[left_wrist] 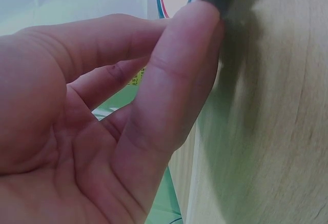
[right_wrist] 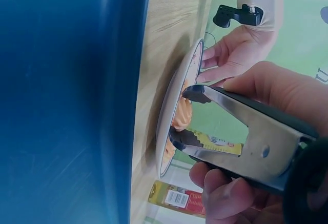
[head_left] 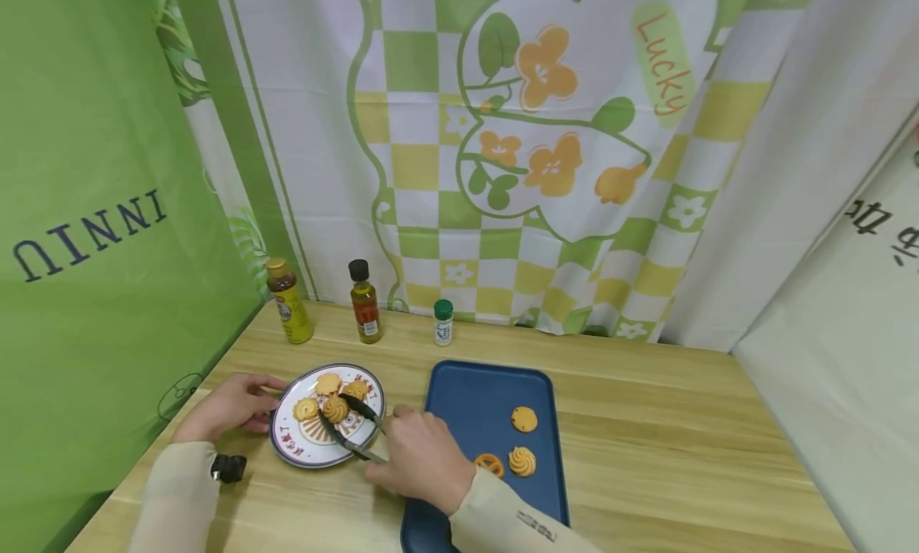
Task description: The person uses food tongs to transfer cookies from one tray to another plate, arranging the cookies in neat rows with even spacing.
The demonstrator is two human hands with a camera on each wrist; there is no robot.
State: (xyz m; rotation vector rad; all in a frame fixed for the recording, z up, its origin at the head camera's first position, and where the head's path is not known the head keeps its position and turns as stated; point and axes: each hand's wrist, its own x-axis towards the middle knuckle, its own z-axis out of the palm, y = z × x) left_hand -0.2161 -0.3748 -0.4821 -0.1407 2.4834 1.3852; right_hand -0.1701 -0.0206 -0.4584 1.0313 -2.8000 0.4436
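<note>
a wooden table (head_left: 646,425) bears a plate (head_left: 290,449), blue tray (head_left: 474,393) and three bottles (head_left: 364,302).

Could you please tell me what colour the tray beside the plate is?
The tray is dark blue, clearest in the head view.

right hand (head_left: 420,457) grips tongs (head_left: 349,425) around cookie (head_left: 334,409); left hand (head_left: 233,405) touches plate (head_left: 287,445).
</note>
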